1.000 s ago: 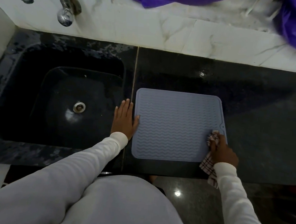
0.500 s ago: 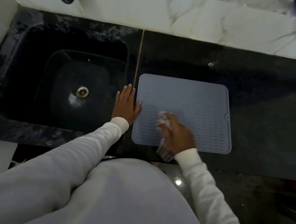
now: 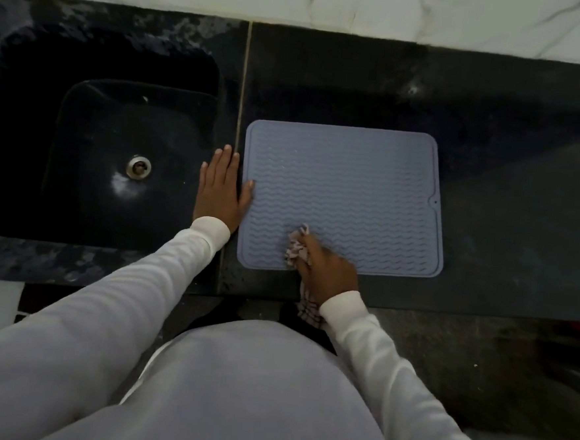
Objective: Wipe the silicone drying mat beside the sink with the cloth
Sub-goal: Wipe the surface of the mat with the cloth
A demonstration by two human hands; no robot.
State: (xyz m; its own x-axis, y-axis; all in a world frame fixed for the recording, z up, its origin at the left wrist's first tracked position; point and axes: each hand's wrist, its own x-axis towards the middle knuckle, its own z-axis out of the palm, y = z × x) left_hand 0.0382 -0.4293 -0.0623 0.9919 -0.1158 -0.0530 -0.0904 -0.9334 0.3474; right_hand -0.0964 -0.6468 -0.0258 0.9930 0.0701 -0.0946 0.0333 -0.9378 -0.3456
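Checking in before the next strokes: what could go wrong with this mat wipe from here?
The left hand pins the mat only by its thumb on the sink-side edge, so a hard stroke could shift or buckle it. The cloth, gripped by the right hand, trails a tail past the counter edge, which might snag.

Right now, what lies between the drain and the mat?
In the head view, the left hand lies flat on the counter strip between the drain and the mat, its thumb touching the mat's left edge. Nothing else sits there.

Dim, soft focus, glare spots, wide-angle bend
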